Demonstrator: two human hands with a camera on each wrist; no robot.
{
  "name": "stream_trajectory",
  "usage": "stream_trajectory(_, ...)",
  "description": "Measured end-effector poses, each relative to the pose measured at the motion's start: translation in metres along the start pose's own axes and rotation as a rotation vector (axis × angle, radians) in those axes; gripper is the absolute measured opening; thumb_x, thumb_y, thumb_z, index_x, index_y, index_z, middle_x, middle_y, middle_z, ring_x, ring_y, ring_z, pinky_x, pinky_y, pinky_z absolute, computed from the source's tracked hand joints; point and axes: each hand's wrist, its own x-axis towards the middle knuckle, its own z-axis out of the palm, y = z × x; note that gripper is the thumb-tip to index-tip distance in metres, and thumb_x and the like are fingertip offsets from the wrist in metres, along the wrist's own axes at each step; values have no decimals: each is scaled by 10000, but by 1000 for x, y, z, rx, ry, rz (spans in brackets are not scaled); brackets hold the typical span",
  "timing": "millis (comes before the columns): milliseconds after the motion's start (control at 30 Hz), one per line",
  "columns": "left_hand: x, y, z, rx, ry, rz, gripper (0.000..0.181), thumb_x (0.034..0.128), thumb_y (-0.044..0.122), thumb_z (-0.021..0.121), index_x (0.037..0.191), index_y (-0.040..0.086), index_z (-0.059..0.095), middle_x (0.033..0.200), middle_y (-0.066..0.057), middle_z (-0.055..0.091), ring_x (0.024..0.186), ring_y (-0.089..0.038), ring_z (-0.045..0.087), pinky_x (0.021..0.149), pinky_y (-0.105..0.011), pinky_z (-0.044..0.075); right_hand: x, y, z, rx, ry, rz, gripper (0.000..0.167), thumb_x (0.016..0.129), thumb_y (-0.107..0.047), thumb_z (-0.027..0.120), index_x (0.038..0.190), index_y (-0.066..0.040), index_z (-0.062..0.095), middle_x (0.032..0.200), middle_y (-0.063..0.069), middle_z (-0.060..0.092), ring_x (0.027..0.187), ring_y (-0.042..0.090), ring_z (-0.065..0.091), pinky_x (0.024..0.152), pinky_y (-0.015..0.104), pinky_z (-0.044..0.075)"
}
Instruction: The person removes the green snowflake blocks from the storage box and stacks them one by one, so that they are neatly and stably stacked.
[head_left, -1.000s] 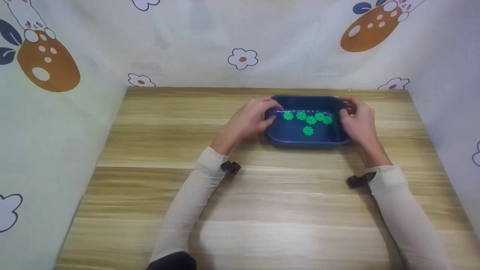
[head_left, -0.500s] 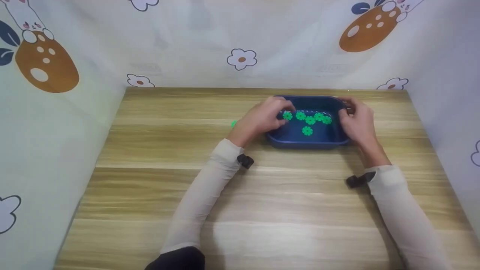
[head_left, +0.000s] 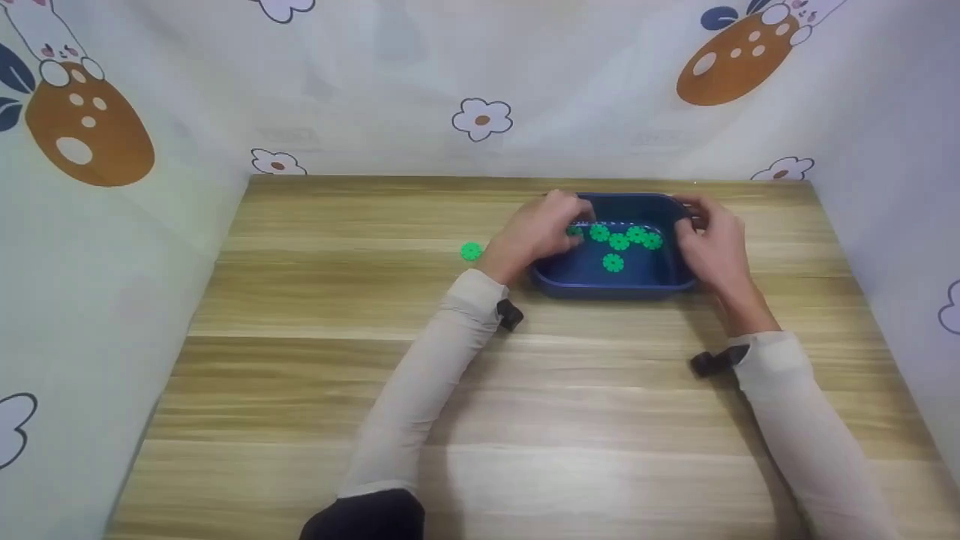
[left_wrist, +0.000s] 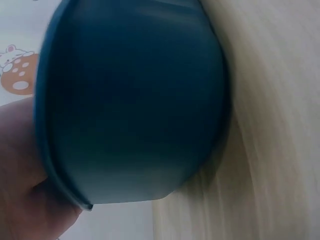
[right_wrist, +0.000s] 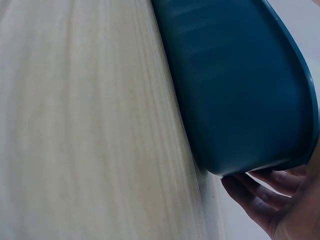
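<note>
A dark blue plastic basin [head_left: 615,291] with rounded corners stands on the table near the back wall. Several green flower-shaped discs [head_left: 613,262] lie on its floor. My left hand [head_left: 536,229] reaches over the basin's left rim, its bent fingers and thumb apart just above the leftmost disc, which they partly cover; contact with it cannot be made out. My right hand [head_left: 716,244] grips the basin's right rim, thumb on the inside and fingers outside. In the right wrist view, the fingers [right_wrist: 257,200] lie against the outer wall.
One more green disc [head_left: 471,251] lies on the wood-grain table [head_left: 337,300], left of the basin beside my left wrist. A printed white cloth wall [head_left: 375,90] rises right behind the table. Black wrist cameras [head_left: 718,361] sit at the cuffs.
My left hand has moved right from the basin's left rim to over its inside. The disc on the table has come into sight behind the wrist. My right hand keeps its hold.
</note>
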Motion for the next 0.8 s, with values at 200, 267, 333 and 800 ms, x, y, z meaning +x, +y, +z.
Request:
stream_trajectory(200, 3, 2, 5, 90, 14, -41, 356, 1009, 265, 772, 1354, 181, 744, 1350, -51, 740, 1250, -205, 687, 1081, -403, 583, -1, 0, -1, -4, -12, 9, 413, 1030, -82, 542, 1417, -54, 685, 1361, 201, 737, 1157, 334, 722, 941, 230, 507)
stream_trajectory(267, 3, 2, 6, 97, 13, -48, 362, 1009, 281, 775, 1353, 175, 745, 1354, -53, 744, 1263, -208, 687, 1092, -408, 580, -1, 0, -1, -2, -18, 13, 414, 1036, -84, 540, 1424, -58, 681, 1372, 197, 732, 1165, 331, 719, 956, 262, 516)
stream_trajectory(333, 3, 3, 7, 102, 8, -60, 367, 1011, 296, 775, 1356, 175, 744, 1365, -48, 744, 1279, -206, 683, 1106, -408, 573, -1, 0, -1, 0, -21, 16, 414, 1039, -86, 538, 1428, -61, 678, 1376, 193, 732, 1169, 323, 717, 967, 277, 519)
stream_trajectory(800, 8, 9, 13, 154, 0, -80, 190, 1013, 183, 756, 1192, 133, 798, 1195, -62, 782, 1052, -203, 700, 961, -393, 629, 0, 1, -1, -8, 1, -2, 407, 1025, -81, 545, 1403, -42, 692, 1341, 199, 747, 1138, 328, 730, 937, 201, 514)
